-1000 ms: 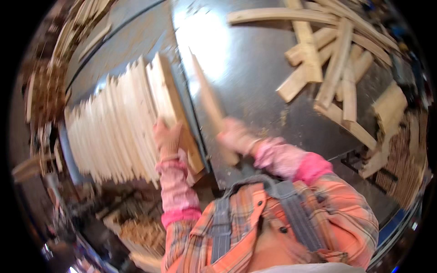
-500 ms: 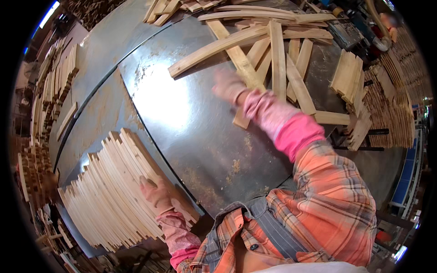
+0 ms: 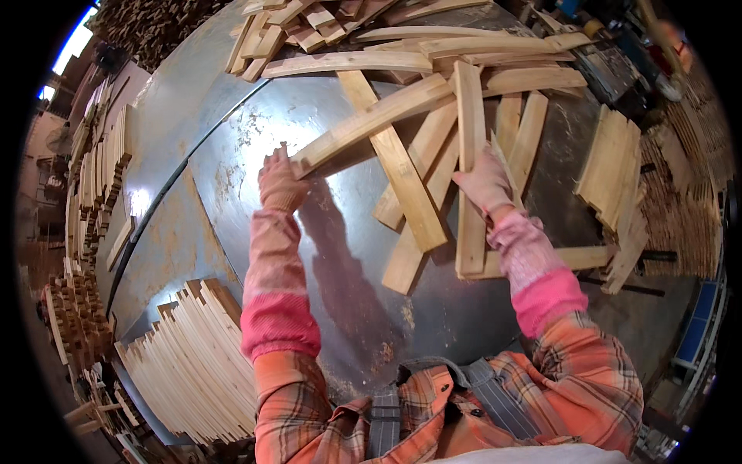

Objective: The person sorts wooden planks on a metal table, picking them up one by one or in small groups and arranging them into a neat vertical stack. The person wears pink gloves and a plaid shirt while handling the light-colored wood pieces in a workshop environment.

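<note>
My left hand (image 3: 280, 185) is at the near left end of a long, slightly curved wooden slat (image 3: 371, 124), fingers stretched out and thumb side at the slat's end. In the loose pile to the right, my right hand (image 3: 487, 184) closes on a slanting wooden slat (image 3: 501, 151), partly hidden by the hand. Its thumb reaches over an upright-lying slat (image 3: 470, 116) beside it. Beneath the curved slat a flat slat (image 3: 406, 185) crosses at an angle, with several others under it.
A neat row of narrow wooden strips (image 3: 193, 363) lies at the lower left of the metal tabletop (image 3: 340, 255). More loose wooden pieces (image 3: 309, 31) are heaped at the far edge. Wide boards (image 3: 610, 162) stand at the right, near machinery (image 3: 610, 66). A black seam (image 3: 182, 166) crosses the table.
My left hand has left the row of strips and moved up to the curved slat's end. My right hand has moved right onto the slats in the pile. The view has shifted too.
</note>
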{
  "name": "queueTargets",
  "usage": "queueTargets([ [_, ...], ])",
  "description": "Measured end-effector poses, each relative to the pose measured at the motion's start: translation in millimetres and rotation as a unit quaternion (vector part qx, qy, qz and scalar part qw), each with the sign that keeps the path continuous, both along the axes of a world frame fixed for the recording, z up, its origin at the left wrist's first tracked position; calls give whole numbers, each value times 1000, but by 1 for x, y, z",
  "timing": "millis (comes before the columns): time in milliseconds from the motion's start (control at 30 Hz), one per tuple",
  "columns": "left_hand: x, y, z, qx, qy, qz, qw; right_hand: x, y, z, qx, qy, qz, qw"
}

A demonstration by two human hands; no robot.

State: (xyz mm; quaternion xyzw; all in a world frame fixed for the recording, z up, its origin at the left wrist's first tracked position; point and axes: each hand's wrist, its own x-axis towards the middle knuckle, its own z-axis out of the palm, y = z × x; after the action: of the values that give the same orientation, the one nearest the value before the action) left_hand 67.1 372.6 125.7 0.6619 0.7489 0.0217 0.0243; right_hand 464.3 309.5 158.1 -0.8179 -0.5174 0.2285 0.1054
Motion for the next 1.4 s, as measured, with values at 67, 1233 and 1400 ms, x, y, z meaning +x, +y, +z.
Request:
queueTargets([
  [67,17,25,-1,-110,-2,-21,994,13,-15,2,85,214,18,973],
  [1233,-16,-434,1,48,-743,366,558,-238,-153,0,-39,375,245,893],
  [1400,-21,-426,27,45,-664,337,666,-316,-171,-19,-122,319,301,890],
])
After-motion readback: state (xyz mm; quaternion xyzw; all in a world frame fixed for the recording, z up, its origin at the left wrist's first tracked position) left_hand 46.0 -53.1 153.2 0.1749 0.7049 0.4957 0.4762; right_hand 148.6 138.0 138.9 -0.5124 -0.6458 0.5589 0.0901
